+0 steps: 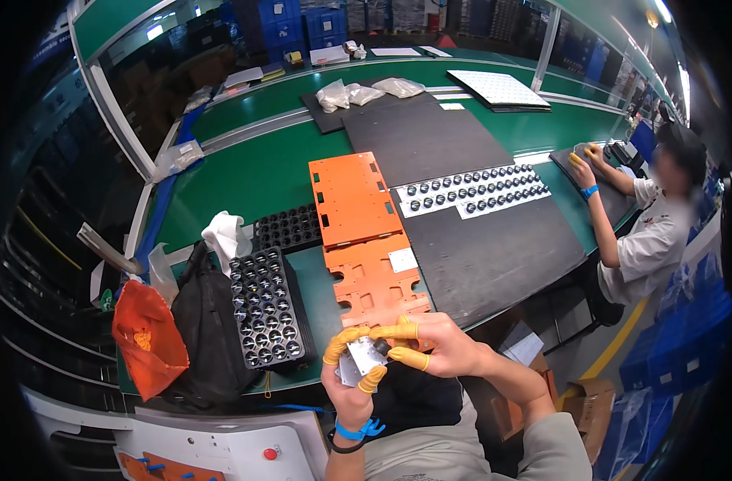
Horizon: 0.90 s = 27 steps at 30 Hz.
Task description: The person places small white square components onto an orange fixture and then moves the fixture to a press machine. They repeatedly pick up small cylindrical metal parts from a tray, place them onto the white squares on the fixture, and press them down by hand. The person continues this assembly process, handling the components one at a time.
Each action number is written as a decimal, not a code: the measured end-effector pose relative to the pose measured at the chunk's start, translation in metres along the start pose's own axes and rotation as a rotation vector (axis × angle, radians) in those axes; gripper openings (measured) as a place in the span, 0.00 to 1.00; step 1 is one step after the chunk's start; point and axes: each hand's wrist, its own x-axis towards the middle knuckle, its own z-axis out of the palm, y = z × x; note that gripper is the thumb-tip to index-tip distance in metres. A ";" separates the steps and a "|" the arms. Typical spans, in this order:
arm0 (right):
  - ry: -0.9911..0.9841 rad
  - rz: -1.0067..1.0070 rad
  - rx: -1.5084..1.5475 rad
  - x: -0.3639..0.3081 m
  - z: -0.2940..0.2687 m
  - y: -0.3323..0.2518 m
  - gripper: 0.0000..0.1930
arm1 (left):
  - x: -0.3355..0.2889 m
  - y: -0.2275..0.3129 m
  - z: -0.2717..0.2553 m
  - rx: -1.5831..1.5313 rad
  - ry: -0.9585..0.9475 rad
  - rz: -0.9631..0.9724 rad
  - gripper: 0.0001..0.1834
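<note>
Tabletop [242, 183] in green runs far and left beyond an orange fixture [351, 200], near which the left hand [351, 398] and right hand [448, 345] meet, left fingers grasping a silvery metal plate [361, 357] (long axis unclear), right fingers, closer, seemingly pinching the black part [381, 347] at its right.

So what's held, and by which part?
Left hand: a silvery plate, by its edges. Right hand: apparently a small black part at the plate, by its sides.
</note>
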 end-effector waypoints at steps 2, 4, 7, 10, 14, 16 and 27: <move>-0.009 0.035 -0.048 -0.001 0.001 0.000 0.18 | 0.004 0.003 0.008 0.046 0.019 0.061 0.34; -0.011 0.042 -0.087 -0.001 0.001 0.000 0.17 | 0.003 0.001 0.004 0.140 0.007 0.094 0.32; 0.002 -0.001 -0.143 0.001 0.002 0.000 0.18 | 0.003 -0.002 0.004 0.220 0.009 0.098 0.30; 0.027 -0.056 -0.206 0.002 0.002 0.003 0.19 | 0.005 -0.002 0.005 0.240 0.013 0.092 0.30; 0.000 -0.028 -0.226 0.001 -0.001 0.002 0.18 | 0.005 -0.006 0.000 0.287 -0.007 0.104 0.30; -0.026 0.029 -0.201 0.001 -0.002 0.001 0.18 | 0.005 -0.008 -0.002 0.339 -0.016 0.120 0.30; 0.252 -0.273 -0.309 -0.003 0.007 0.016 0.20 | 0.012 -0.009 0.011 0.008 0.001 -0.063 0.31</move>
